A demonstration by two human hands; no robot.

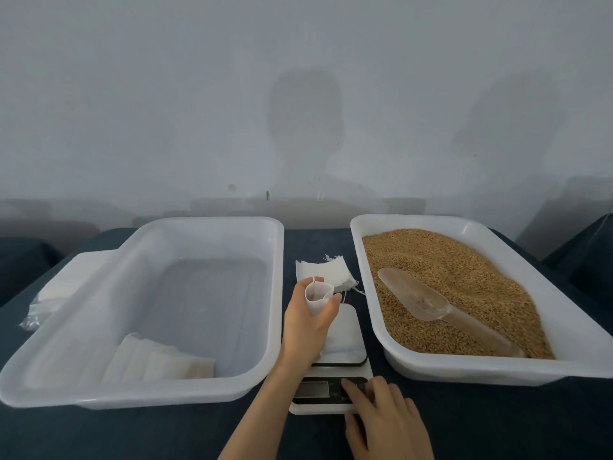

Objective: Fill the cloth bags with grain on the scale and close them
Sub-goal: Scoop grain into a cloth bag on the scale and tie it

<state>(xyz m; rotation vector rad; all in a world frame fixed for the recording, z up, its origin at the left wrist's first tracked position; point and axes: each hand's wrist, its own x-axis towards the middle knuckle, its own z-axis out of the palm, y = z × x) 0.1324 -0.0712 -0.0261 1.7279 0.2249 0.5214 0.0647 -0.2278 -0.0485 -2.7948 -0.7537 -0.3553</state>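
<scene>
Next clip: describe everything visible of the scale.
The scale is white, plastic-looking, lying flat on the dark blue table between the left tray and the grain tray. It has a white weighing platform with a dark rim and, in front, a black panel with a grey display, reading illegible. Fingertips of the right hand touch the panel's right end. The left hand holds an open cloth bag over the platform.

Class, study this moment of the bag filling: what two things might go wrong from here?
1. The left hand holds the cloth bag over the scale while the right hand touches its buttons; zeroing now may include hand pressure.
2. The scoop lying in the grain looks wider than the bag's mouth, so grain may spill.
</scene>
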